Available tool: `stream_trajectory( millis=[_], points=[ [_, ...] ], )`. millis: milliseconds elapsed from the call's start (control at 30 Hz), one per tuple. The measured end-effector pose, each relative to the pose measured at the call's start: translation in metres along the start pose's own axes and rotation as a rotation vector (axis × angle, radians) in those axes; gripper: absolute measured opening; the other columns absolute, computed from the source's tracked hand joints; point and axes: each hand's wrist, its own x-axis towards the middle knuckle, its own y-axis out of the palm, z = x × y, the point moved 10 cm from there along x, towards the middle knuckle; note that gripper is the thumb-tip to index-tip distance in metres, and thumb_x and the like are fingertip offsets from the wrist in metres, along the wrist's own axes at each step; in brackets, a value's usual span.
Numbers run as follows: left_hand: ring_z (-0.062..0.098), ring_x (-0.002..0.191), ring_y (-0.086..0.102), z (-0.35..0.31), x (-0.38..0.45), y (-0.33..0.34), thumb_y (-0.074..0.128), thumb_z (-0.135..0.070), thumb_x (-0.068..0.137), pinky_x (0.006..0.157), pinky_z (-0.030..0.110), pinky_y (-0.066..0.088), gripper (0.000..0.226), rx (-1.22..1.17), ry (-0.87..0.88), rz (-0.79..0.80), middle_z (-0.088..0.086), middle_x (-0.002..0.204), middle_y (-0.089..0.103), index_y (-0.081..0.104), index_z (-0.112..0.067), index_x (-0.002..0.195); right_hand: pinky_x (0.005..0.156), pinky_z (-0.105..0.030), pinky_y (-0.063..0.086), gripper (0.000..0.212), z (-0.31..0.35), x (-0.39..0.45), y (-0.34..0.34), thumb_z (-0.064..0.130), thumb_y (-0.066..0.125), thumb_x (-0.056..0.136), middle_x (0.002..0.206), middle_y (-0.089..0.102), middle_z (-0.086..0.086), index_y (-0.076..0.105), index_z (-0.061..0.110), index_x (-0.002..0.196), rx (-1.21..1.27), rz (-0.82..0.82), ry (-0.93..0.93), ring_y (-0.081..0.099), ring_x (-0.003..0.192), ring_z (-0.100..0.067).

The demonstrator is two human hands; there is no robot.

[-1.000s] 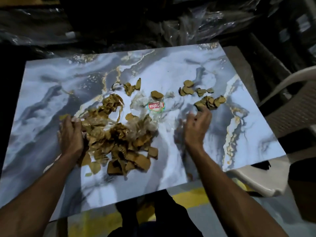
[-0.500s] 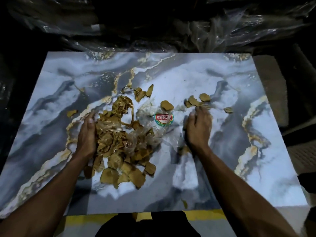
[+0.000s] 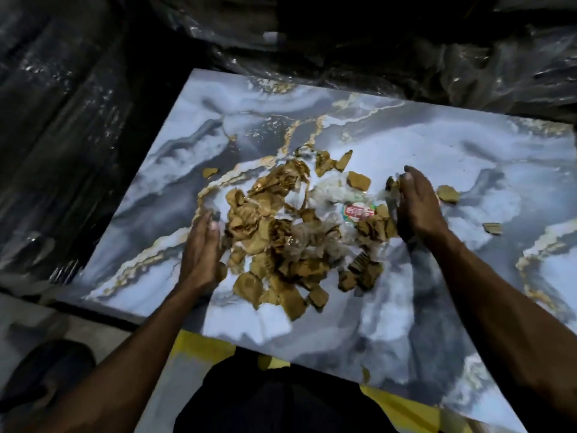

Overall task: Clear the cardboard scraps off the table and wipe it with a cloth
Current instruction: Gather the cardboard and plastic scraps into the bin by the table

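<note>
The bench is cut off at its right side; scraps beside the right hand are blurred.

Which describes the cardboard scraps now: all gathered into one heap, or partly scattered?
Partly scattered. Most sit in a pile between the left hand and right hand, but stray scraps lie apart on the table.
</note>
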Motion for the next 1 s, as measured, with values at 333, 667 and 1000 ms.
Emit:
stream_trajectory(
  millis=[333, 667, 1000],
  points=[
    [0.011, 0.151, 0.009, -0.038, -0.008, 0.038, 0.017, -0.09, 0.074, 0.123, 0.046, 0.012, 0.094, -0.07, 0.048, 0.038, -0.007, 0.163, 0.016, 0.025, -0.036, 0.151, 0.107, -0.051, 0.039, 0.067, 0.021, -0.086, 0.06, 0.061, 0.021, 0.095, 0.14, 0.055, -0.009, 0.051, 0.018, 0.138, 0.101, -0.027, -0.064, 0.05, 0.129, -0.027],
    [0.02, 0.133, 0.044, -0.07, -0.016, 0.074, 0.009, -0.089, 0.076, 0.117, 0.056, 0.014, 0.097, -0.052, 0.172, 0.11, -0.002, 0.137, 0.052, 0.049, -0.022, 0.133, 0.105, -0.051, 0.04, 0.065, 0.077, -0.119, 0.105, 0.055, 0.035, 0.092, 0.139, 0.054, -0.01, 0.048, 0.013, 0.14, 0.152, -0.099, -0.108, 0.05, 0.128, -0.027],
    [0.002, 0.136, 0.037, -0.082, -0.016, 0.089, 0.025, -0.093, 0.07, 0.119, 0.039, 0.024, 0.085, -0.428, 0.014, 0.096, -0.012, 0.148, 0.042, 0.041, -0.043, 0.136, 0.113, -0.042, 0.035, 0.072, 0.105, -0.104, 0.142, 0.063, 0.034, 0.087, 0.147, 0.05, -0.002, 0.044, 0.022, 0.145, 0.339, 0.044, -0.056, 0.045, 0.135, -0.018]
  ],
)
